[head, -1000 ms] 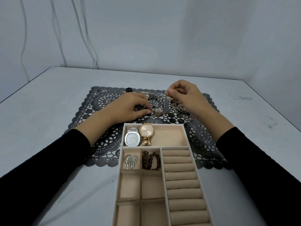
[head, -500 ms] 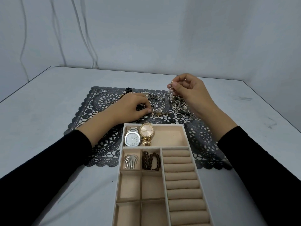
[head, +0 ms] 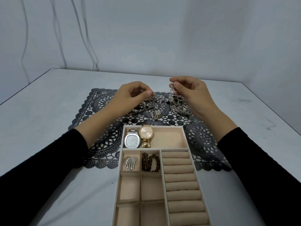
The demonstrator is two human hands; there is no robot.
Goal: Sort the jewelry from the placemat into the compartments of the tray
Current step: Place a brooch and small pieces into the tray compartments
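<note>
Right hand (head: 192,93) pinches pearl strand (head: 171,95). Strand hangs vertical, lower end in tangle (head: 179,106) on placemat (head: 203,139). Left hand (head: 130,95) pinches small dark piece (head: 152,99). Tray (head: 153,126) lies toward body from both hands, between forearms.

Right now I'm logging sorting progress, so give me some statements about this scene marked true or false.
1. The silver watch and gold watch share one tray compartment. True.
2. The right hand pinches a pearl strand. True.
3. The ring rolls hold rings. False: they are bare.
4. The bead bracelet lies on the placemat. False: it is in a small tray compartment.
5. The left hand lies flat on the table. False: it is above the placemat, fingertips pinched at a small piece.
</note>
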